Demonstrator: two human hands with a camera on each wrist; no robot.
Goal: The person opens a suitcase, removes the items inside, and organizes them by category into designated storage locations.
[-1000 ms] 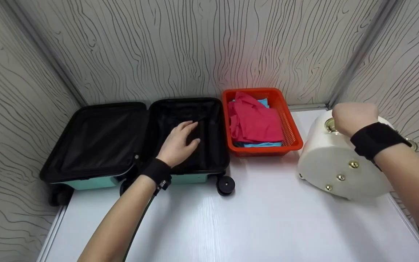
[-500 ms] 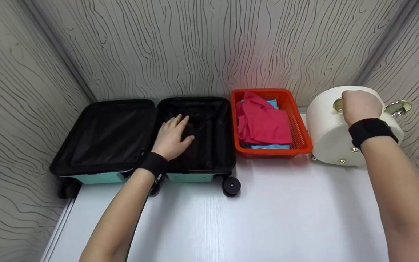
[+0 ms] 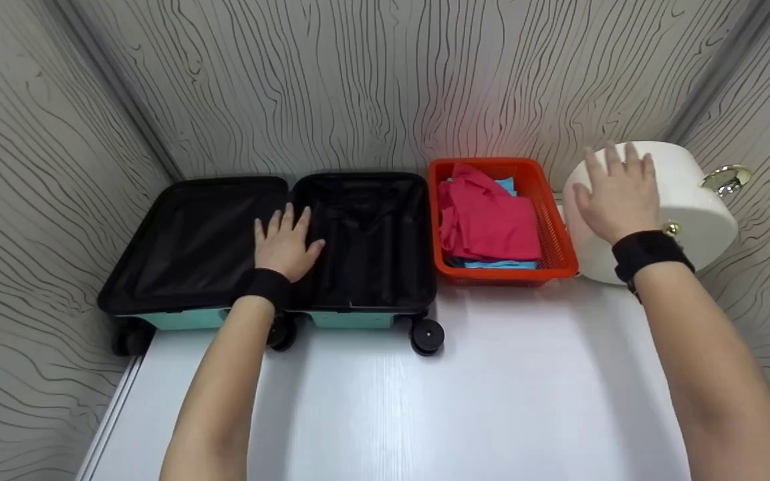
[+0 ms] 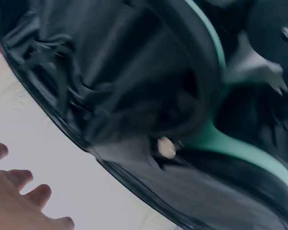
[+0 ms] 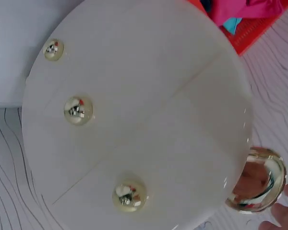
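Note:
My right hand, fingers spread, is over a white round-ended case with gold knobs, at the back right. In the right wrist view its fingertips are beside a gold ring-like fitting on the case and grip nothing. Whether they touch the case I cannot tell. My left hand is spread with straight fingers above the middle of an opened suitcase, near where its two black-lined halves meet. The left wrist view shows the left fingers apart from the black lining, holding nothing.
Between suitcase and white case stands an orange-red basket with a pink folded cloth and blue cloths beneath. Black wheels stick out at the suitcase's front. Patterned panels wall the white table behind and at the sides.
The white case has moved back toward the rear wall and now stands by the basket. My right hand has loosened from a fist on it and spread. My left hand has shifted left over the suitcase.

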